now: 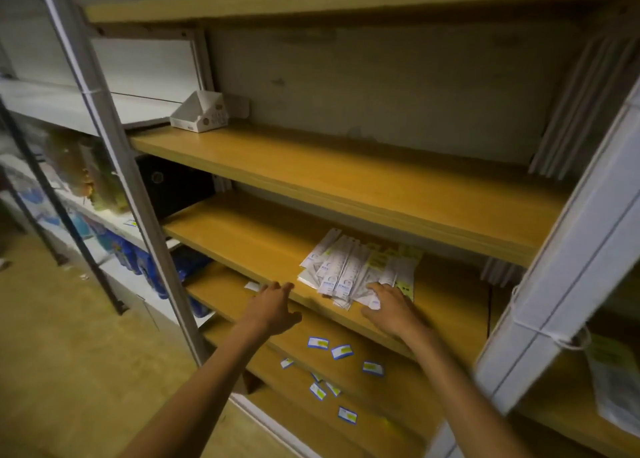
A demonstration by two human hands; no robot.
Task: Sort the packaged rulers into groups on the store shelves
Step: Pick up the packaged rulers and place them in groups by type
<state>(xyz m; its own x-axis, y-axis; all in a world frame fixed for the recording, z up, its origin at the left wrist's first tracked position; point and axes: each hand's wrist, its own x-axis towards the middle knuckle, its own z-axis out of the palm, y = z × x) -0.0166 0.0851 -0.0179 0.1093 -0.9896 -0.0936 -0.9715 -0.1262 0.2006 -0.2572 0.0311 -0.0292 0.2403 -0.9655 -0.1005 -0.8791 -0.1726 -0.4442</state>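
Note:
A loose pile of packaged rulers [349, 267] lies on the middle wooden shelf [242, 239], white packs on the left and yellow-green packs on the right. My right hand [389, 307] rests with spread fingers on the near edge of the pile, touching the front packs. My left hand [273, 307] hovers open at the shelf's front edge, left of the pile, holding nothing.
A white cardboard display box [199, 113] stands on the upper shelf [346, 177]. Several blue-and-white price labels [341, 352] are scattered on the lower shelves. Grey metal uprights [114, 139] frame the unit. Bagged goods [616, 385] sit at right, blue packs [138, 257] at lower left.

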